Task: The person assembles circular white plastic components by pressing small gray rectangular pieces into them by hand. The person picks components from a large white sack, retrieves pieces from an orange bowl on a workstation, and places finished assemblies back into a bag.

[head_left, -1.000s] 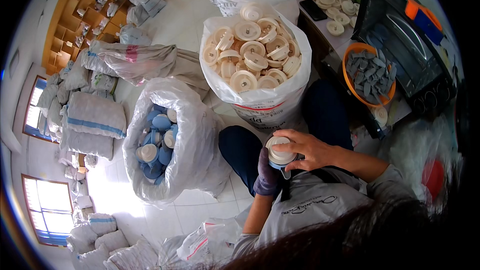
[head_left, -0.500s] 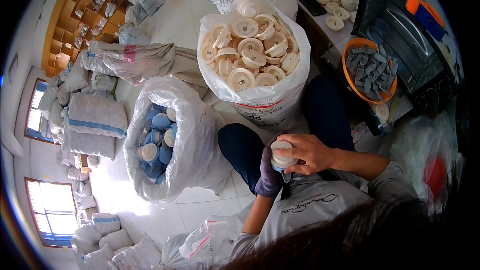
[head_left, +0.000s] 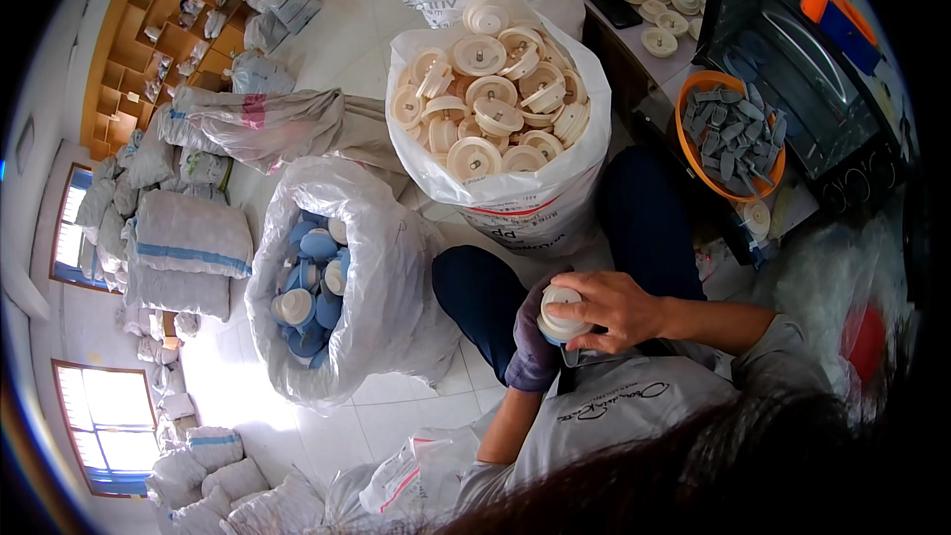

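Note:
Over my lap, a round, stepped white plastic lid [head_left: 561, 311] with a blue part under it is held between both hands. My left hand [head_left: 532, 355], in a greyish-purple glove, is wrapped round its left side and underside. Bare fingers of my right hand [head_left: 626, 311] close over the top and right side of the lid. A small grey tab shows below the blue edge. Just beyond my knees stands a white sack [head_left: 555, 200] heaped with loose white lids [head_left: 481, 55]. Left of it, another white sack [head_left: 386, 267] holds assembled blue-and-white pieces [head_left: 308, 323].
At right, an orange basin [head_left: 684, 135] of grey plastic clips [head_left: 731, 139] sits beside a black toaster oven [head_left: 792, 69]. White lids and a phone [head_left: 615, 6] lie on the table behind. Stuffed sacks [head_left: 193, 228] line the left wall. Clear plastic [head_left: 812, 267] bunches at my right.
Both hands keep hold of the white lid; the right fingers have shifted slightly over its top. The whole view has moved a little.

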`<act>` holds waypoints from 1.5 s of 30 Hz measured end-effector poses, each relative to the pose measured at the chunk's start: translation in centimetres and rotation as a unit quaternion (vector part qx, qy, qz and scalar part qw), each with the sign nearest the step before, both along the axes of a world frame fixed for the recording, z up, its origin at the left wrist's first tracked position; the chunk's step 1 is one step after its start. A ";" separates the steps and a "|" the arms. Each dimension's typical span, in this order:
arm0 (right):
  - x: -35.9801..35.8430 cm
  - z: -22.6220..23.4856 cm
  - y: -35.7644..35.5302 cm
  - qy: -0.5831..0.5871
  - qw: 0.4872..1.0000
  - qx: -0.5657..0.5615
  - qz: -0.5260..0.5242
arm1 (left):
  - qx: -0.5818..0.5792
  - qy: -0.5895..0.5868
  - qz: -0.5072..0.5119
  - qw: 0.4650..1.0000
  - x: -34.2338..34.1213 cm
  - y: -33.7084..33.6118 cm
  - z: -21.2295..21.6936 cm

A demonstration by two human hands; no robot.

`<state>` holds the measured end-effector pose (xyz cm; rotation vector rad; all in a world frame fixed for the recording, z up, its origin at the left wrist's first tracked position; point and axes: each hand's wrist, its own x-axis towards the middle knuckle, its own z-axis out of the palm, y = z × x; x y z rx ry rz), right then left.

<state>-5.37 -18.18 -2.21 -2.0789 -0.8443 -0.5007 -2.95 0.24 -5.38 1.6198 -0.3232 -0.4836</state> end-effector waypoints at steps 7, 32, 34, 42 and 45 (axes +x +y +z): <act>0.9 0.3 0.0 0.029 1.000 0.003 -0.003 | -0.040 0.023 0.009 0.999 1.0 0.5 1.0; 4.9 -3.0 2.4 0.344 0.852 0.371 -0.137 | 0.199 -0.196 0.080 0.957 0.1 -3.1 4.6; 4.9 -1.0 0.9 0.334 0.868 0.353 -0.102 | 0.157 -0.239 0.085 0.954 1.6 -1.6 5.6; 2.1 1.8 -21.4 0.075 0.844 -0.138 -0.513 | 0.328 -0.374 0.199 0.844 10.1 5.2 2.4; 3.0 -0.3 -25.6 0.174 0.787 -0.297 -0.512 | 0.359 -0.384 0.186 0.830 10.8 5.5 1.0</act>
